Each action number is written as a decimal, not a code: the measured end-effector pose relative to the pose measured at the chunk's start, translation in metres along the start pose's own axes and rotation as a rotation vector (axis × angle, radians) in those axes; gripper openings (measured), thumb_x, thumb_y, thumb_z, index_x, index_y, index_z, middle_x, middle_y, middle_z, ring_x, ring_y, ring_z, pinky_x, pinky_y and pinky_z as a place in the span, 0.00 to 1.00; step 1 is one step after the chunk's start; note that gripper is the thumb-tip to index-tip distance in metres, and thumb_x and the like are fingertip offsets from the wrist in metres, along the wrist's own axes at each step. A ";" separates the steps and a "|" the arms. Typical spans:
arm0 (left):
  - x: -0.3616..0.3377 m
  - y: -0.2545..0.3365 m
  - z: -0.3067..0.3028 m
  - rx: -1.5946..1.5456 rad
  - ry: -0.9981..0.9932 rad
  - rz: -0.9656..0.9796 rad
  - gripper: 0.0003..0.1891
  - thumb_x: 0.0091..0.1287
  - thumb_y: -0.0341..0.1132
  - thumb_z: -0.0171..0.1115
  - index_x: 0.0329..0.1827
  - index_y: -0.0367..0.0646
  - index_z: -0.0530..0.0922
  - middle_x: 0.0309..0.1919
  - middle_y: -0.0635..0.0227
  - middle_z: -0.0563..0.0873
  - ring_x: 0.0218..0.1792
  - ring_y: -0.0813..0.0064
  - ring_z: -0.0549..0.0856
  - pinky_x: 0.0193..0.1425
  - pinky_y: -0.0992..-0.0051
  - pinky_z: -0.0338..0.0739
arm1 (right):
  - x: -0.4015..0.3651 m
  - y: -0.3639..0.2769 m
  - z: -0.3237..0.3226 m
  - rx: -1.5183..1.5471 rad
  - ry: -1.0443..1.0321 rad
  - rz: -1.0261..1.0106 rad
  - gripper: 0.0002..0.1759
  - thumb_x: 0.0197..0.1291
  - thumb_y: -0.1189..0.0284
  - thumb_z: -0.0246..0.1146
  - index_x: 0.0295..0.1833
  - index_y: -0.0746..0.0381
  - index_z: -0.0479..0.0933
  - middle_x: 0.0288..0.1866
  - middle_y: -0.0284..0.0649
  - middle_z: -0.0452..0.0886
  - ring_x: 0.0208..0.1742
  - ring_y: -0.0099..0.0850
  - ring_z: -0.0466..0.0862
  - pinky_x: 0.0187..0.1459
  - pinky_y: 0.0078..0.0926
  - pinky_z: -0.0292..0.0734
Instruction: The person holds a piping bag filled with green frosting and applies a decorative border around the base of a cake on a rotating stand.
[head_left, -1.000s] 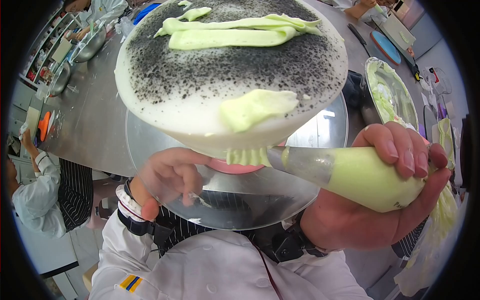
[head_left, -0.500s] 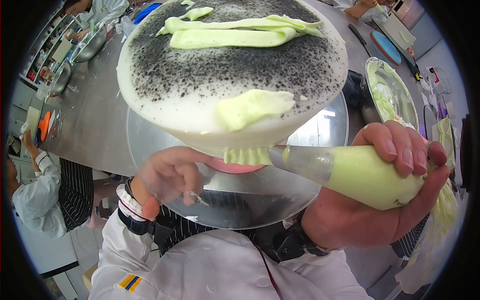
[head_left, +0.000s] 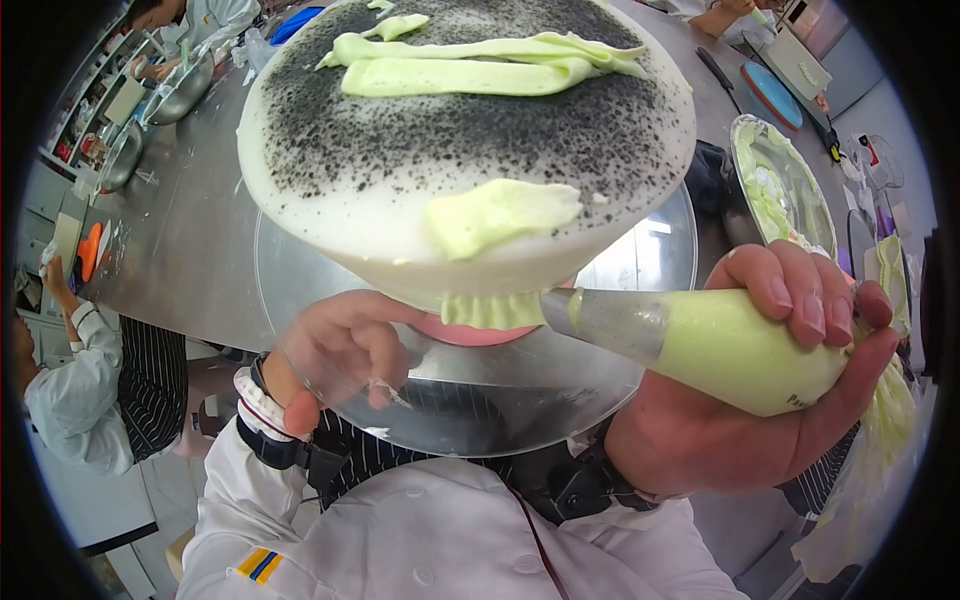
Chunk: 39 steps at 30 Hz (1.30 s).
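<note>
A white cake [head_left: 340, 215], speckled black on top, stands above a clear round turntable [head_left: 480, 430] with a pink disc [head_left: 470, 332] under the cake. Pale green cream strips [head_left: 455, 78] and a cream dab [head_left: 500, 215] lie on its surface. Wrapped in my right hand [head_left: 800, 310] is a piping bag [head_left: 740, 350] full of green cream. Its metal tip touches or nearly touches a ruffled cream border [head_left: 490, 310] at the cake's lower edge. Seen through the clear plate, my left hand [head_left: 350, 345] has its index finger stretched toward the pink disc, the other fingers loosely bent.
On the right sit a cream-smeared metal bowl [head_left: 785, 185], a blue disc [head_left: 771, 95] and a dark-handled tool [head_left: 714, 66]. Metal bowls [head_left: 183, 92] and an orange tool [head_left: 90, 250] lie left. Co-workers [head_left: 75, 390] stand at the left and far side of the steel table [head_left: 190, 250].
The cream dab and the ruffled border have shifted slightly left, as the cake turned a little. The piping tip is very slightly farther right; my left hand looks still.
</note>
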<state>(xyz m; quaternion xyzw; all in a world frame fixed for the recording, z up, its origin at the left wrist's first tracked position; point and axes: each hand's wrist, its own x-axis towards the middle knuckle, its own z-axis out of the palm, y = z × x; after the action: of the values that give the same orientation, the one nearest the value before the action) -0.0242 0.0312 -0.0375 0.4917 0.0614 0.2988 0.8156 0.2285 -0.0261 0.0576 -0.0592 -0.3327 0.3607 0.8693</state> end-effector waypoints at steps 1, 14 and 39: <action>0.000 0.000 0.000 -0.002 0.004 0.003 0.59 0.35 0.60 0.74 0.63 0.24 0.59 0.27 0.71 0.78 0.31 0.80 0.77 0.39 0.78 0.69 | 0.000 0.000 0.000 -0.004 0.001 -0.002 0.10 0.66 0.66 0.52 0.44 0.62 0.67 0.32 0.33 0.68 0.35 0.23 0.70 0.41 0.25 0.67; -0.002 0.000 -0.002 0.007 0.024 -0.038 0.60 0.33 0.60 0.75 0.63 0.23 0.59 0.27 0.72 0.78 0.31 0.80 0.78 0.40 0.77 0.68 | 0.000 0.001 0.000 -0.002 0.008 -0.010 0.10 0.65 0.66 0.52 0.44 0.62 0.67 0.31 0.33 0.68 0.35 0.23 0.70 0.40 0.24 0.67; 0.000 0.001 0.003 0.025 0.041 -0.024 0.60 0.32 0.63 0.72 0.63 0.24 0.60 0.27 0.69 0.79 0.30 0.80 0.77 0.37 0.79 0.70 | 0.001 0.001 0.000 0.038 -0.013 -0.024 0.09 0.65 0.67 0.52 0.43 0.63 0.68 0.31 0.33 0.68 0.37 0.22 0.70 0.42 0.23 0.68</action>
<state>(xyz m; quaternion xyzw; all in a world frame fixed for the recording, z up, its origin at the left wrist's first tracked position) -0.0233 0.0293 -0.0355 0.4946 0.0877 0.2980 0.8117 0.2284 -0.0250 0.0583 -0.0365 -0.3319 0.3570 0.8724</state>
